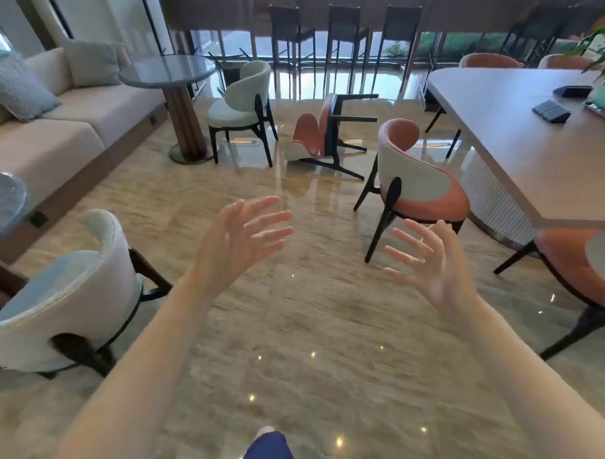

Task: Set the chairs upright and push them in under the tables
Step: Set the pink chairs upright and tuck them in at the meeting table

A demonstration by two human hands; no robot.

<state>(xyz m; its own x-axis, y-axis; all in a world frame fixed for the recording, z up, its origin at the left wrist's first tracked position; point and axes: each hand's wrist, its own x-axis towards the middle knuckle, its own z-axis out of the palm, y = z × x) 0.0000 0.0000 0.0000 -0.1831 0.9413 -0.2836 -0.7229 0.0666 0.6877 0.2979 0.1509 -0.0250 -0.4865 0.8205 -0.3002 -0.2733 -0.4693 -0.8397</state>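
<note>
Glossy marble floor [291,314] | orange chair [318,133] toppled | left hand [239,241], right hand [430,268] grip spread, empty

no readable text

nothing in this view can be read: no words, labels, brands, numbers or signs show on any surface. the two dark flat devices [550,112] on the large table [523,158] bear no marking that can be made out at this sharpness.
</note>
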